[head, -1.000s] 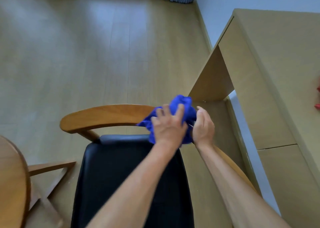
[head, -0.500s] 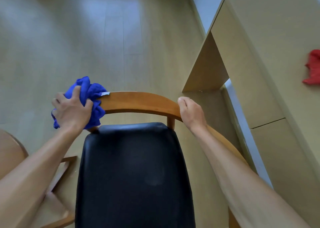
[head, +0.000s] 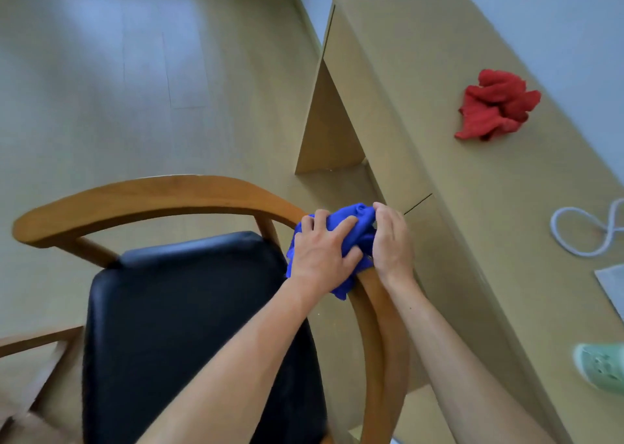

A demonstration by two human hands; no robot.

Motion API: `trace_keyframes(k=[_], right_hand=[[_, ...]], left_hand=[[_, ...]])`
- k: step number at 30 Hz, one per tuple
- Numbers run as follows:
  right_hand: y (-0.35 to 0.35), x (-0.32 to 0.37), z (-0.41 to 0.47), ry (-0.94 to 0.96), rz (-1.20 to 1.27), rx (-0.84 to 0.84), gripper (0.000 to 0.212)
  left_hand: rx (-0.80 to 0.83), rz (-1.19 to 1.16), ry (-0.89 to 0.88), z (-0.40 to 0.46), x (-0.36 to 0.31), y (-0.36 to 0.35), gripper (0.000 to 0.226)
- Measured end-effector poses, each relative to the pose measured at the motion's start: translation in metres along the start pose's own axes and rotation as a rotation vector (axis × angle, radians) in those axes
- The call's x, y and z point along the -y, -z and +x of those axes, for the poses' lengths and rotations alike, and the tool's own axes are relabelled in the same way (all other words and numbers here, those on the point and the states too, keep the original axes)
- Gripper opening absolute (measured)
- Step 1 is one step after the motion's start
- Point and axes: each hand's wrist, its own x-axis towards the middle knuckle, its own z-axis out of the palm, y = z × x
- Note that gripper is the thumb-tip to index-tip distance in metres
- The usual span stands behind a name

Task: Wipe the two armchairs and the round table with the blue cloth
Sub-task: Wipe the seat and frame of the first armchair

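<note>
A wooden armchair with a curved back rail [head: 152,197] and a black padded seat [head: 189,325] stands right below me. The bunched blue cloth [head: 358,221] lies on the right bend of that rail. My left hand [head: 320,251] grips the cloth from above, fingers spread and curled over it, pressing it onto the wood. My right hand [head: 391,241] is close beside it, fingers curled round the cloth's right edge at the rail. A wooden arm of another chair [head: 37,339] shows at the lower left. The round table is not clearly in view.
A long light-wood desk [head: 439,173] runs along the wall on the right, close to the chair. On it lie a crumpled red cloth [head: 496,104], a white cord [head: 574,231], a grey sheet [head: 614,285] and a mint-green object [head: 601,369]. Wooden floor spreads beyond the chair.
My left hand has carried the blue cloth from the rail's left end along to its right bend. My right hand, which held the rail, is now against the cloth. The view shifted right.
</note>
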Motion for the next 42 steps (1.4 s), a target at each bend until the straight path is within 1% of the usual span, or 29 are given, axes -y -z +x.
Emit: trace_keyframes(k=[4,8,12,13,15,16,18,20,21,23,24,26,28,30,32,35,39,42], right_hand=[[0.041,-0.018,-0.039,0.007,-0.054,-0.022,0.04],[0.065,-0.037,-0.089,0.022,-0.136,-0.046,0.053],[0.082,-0.051,-0.13,0.02,-0.154,-0.062,0.054],[0.086,-0.053,-0.136,0.041,-0.186,-0.072,0.053],[0.092,-0.054,-0.148,0.142,-0.288,-0.084,0.051],[0.095,-0.054,-0.152,0.201,-0.323,-0.072,0.052],[0.098,-0.053,-0.16,0.277,-0.371,0.005,0.054],[0.099,-0.058,-0.167,0.36,-0.507,0.076,0.055],[0.1,-0.061,-0.169,0.4,-0.601,0.102,0.058],[0.102,-0.067,-0.168,0.47,-0.758,0.149,0.067],[0.104,-0.068,-0.166,0.526,-0.807,0.16,0.07],[0.104,-0.068,-0.158,0.692,-0.865,0.183,0.072],[0.106,-0.065,-0.151,0.818,-0.894,0.275,0.077],[0.111,-0.064,-0.147,0.864,-0.936,0.382,0.086],[0.118,-0.063,-0.146,0.878,-1.006,0.438,0.089],[0.118,-0.058,-0.149,0.889,-1.076,0.416,0.078],[0.107,-0.053,-0.169,0.869,-1.109,0.419,0.052],[0.105,-0.048,-0.188,0.755,-1.14,0.483,0.041]], left_hand=[[0.063,-0.018,-0.164,-0.033,-0.031,0.005,0.048],[0.054,0.014,-0.326,-0.083,-0.059,-0.005,0.048],[0.03,0.032,-0.38,-0.121,-0.069,-0.014,0.05],[0.038,0.027,-0.394,-0.129,-0.07,-0.016,0.05],[0.088,0.006,-0.407,-0.145,-0.07,-0.014,0.05],[0.122,-0.033,-0.396,-0.151,-0.068,-0.011,0.051],[0.155,-0.211,-0.317,-0.162,-0.061,-0.004,0.052],[0.112,-0.358,-0.182,-0.175,-0.05,0.007,0.05],[0.072,-0.379,-0.118,-0.182,-0.041,0.011,0.048],[0.022,-0.338,-0.012,-0.198,-0.018,0.019,0.046],[0.024,-0.295,0.04,-0.206,-0.007,0.021,0.046],[0.045,-0.211,0.139,-0.227,0.016,0.025,0.046],[0.061,-0.155,0.217,-0.248,0.034,0.029,0.044],[0.062,-0.137,0.28,-0.268,0.049,0.032,0.043],[0.057,-0.14,0.337,-0.285,0.059,0.033,0.043],[0.069,-0.141,0.385,-0.306,0.066,0.033,0.043],[0.061,-0.141,0.419,-0.33,0.07,0.041,0.041],[0.053,-0.137,0.425,-0.342,0.072,0.054,0.039]])
